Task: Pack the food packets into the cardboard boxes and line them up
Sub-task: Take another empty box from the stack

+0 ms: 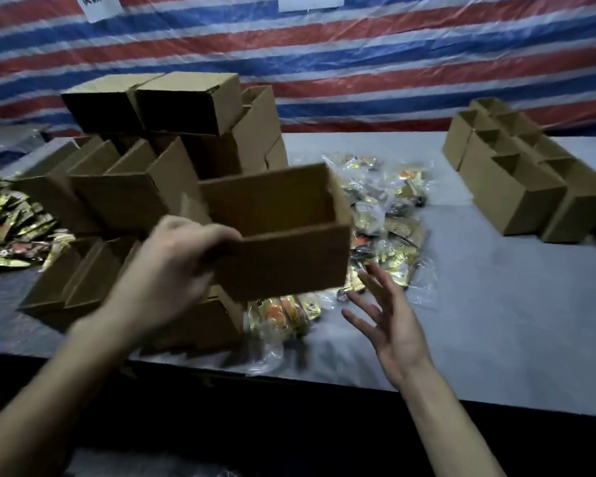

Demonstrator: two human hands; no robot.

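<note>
A person's right hand [389, 325] hangs with its fingers spread wide and holding nothing, just below and right of the open cardboard box [283, 259] that the left hand [183, 256] grips by its left end wall, lifted off the table [496, 304]. The box's long axis runs left to right across the view and its mouth faces up, with no packet visible inside. A clear bag of gold food packets [283, 318] lies directly under the box; the main heap of food packets [386, 208] spreads to its right and beyond it, so the free right hand is judged the nearer one for picking them up. Behind and left of the box rises a stack of empty boxes [186, 101]. Well to its right, farther back, stands a row of boxes [516, 187], against a striped tarpaulin [358, 63].
</note>
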